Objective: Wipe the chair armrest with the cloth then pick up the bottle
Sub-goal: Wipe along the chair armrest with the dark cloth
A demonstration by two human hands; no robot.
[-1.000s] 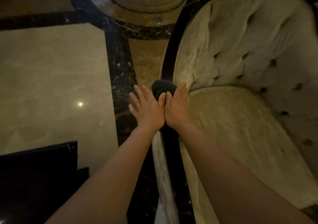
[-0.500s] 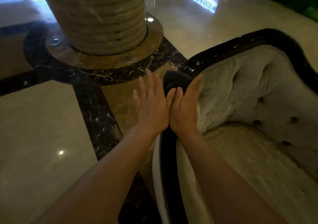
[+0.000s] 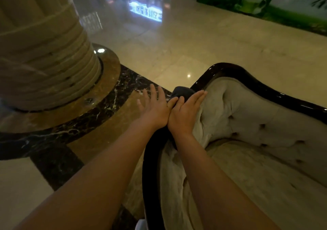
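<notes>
A dark cloth (image 3: 182,92) is draped over the chair's glossy black armrest rail (image 3: 150,167), where the rail curves up toward the backrest. My left hand (image 3: 155,109) lies flat against the outer side of the cloth, fingers stretched out. My right hand (image 3: 186,114) lies flat against its inner side, next to the cream tufted upholstery (image 3: 247,123). The two hands touch at the thumbs and clamp the cloth on the rail between them. Most of the cloth is hidden under my palms. No bottle is in view.
A wide ribbed stone column (image 3: 44,61) on a round brown and black marble base (image 3: 109,91) stands close on the left. Polished beige floor (image 3: 194,49) stretches beyond the chair. A green wall panel (image 3: 265,3) runs along the far right.
Both hands slid the cloth forward along the rail toward the backrest curve. My view tilted up from the floor, bringing the column and the far wall into sight.
</notes>
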